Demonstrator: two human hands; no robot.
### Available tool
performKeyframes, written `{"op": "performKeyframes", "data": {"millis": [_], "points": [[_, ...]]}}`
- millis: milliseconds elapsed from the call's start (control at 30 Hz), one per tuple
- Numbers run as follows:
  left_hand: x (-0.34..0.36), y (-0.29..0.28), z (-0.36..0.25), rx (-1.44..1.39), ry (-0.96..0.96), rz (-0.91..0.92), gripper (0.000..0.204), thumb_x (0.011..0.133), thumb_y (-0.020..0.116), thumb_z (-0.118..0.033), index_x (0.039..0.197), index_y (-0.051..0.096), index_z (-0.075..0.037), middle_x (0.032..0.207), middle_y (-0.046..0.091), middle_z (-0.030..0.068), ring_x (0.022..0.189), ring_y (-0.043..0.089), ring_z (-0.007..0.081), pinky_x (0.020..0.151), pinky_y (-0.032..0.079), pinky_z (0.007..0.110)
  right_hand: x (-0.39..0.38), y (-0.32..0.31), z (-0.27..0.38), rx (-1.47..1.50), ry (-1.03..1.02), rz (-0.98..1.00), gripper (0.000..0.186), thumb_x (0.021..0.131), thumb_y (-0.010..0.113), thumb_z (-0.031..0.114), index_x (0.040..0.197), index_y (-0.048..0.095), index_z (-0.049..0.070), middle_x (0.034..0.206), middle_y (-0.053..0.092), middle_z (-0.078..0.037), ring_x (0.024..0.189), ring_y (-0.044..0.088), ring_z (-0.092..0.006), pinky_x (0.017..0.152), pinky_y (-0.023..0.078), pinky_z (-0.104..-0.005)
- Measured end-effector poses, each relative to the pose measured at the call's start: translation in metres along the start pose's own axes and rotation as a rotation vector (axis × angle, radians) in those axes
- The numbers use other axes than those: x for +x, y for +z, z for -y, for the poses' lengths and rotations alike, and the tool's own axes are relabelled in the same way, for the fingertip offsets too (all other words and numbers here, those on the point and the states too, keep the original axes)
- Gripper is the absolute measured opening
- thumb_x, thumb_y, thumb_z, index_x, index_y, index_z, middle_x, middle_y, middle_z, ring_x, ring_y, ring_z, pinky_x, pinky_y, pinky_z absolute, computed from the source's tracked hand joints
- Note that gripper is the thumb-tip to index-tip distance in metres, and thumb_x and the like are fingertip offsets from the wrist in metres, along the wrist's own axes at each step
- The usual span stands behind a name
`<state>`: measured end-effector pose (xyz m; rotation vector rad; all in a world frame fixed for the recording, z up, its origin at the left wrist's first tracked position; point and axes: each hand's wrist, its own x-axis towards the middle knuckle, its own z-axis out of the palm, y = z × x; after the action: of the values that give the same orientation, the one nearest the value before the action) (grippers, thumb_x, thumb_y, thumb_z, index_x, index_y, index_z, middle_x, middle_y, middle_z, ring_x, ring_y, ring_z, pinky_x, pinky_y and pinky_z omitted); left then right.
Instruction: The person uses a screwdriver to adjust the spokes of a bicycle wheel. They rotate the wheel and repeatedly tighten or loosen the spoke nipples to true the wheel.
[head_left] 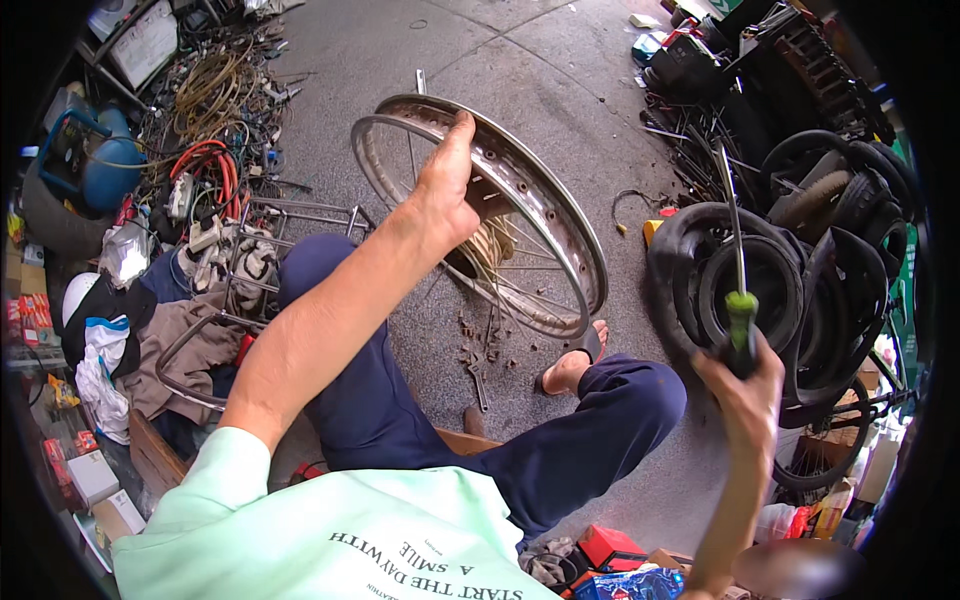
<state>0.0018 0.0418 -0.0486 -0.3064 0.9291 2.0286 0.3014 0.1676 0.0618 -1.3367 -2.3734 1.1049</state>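
Note:
My left hand grips the upper edge of a spoked metal wheel rim, thumb over the edge. The rim is tilted, off the floor or resting where I cannot see, in front of my knees. A brownish hub and thin spokes show inside it. Out to the right, my right hand is wrapped round the green and black handle of a long screwdriver, its blade pointing up and away from me. The screwdriver is apart from the rim.
A wrench and several small rusty pieces lie on the floor between my feet. Black tyres and tubes are heaped at right. Cables, a blue tank and cloths crowd the left. Small boxes sit near my right side.

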Motion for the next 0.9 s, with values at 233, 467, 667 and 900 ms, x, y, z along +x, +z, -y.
{"op": "performKeyframes", "data": {"millis": [233,467,667,900], "points": [[0.042,0.009,-0.008,0.071,-0.007,0.191,0.037,0.104,0.045,-0.041,0.106,0.057,-0.007,0.099,0.066,0.0126,0.095,0.067,0.0287,0.088,0.057,0.054,0.091,0.112,-0.003,0.449,-0.209,0.004,0.029,0.080,0.079,0.015,0.097,0.060,0.001,0.075,0.058,0.000,0.067,0.062,-0.0088,0.058,0.050,-0.0238],[0.037,0.013,-0.018,0.135,0.005,0.181,0.033,0.104,0.046,-0.031,0.112,0.052,0.000,0.110,0.062,0.0157,0.101,0.067,0.0282,0.093,0.060,0.048,0.138,0.117,-0.006,0.310,-0.189,0.247,0.030,0.080,0.081,0.018,0.099,0.065,0.001,0.073,0.064,-0.001,0.057,0.062,-0.0093,0.049,0.046,-0.0232],[0.041,0.007,-0.019,0.086,-0.026,0.137,0.031,0.102,0.051,-0.033,0.108,0.057,-0.003,0.104,0.065,0.0132,0.096,0.068,0.0276,0.087,0.060,0.048,0.151,0.112,-0.024,0.533,0.059,0.341,0.032,0.075,0.085,0.017,0.093,0.064,0.000,0.079,0.065,-0.003,0.062,0.059,-0.0099,0.051,0.046,-0.0253],[0.020,-0.010,-0.026,-0.027,0.002,0.083,0.026,0.100,0.055,-0.028,0.107,0.060,-0.003,0.104,0.068,0.0128,0.098,0.066,0.0263,0.093,0.055,0.045,0.142,0.120,-0.036,0.476,0.081,0.383,0.028,0.078,0.082,0.016,0.091,0.063,0.000,0.072,0.064,-0.003,0.056,0.058,-0.0094,0.048,0.047,-0.0249]]}}
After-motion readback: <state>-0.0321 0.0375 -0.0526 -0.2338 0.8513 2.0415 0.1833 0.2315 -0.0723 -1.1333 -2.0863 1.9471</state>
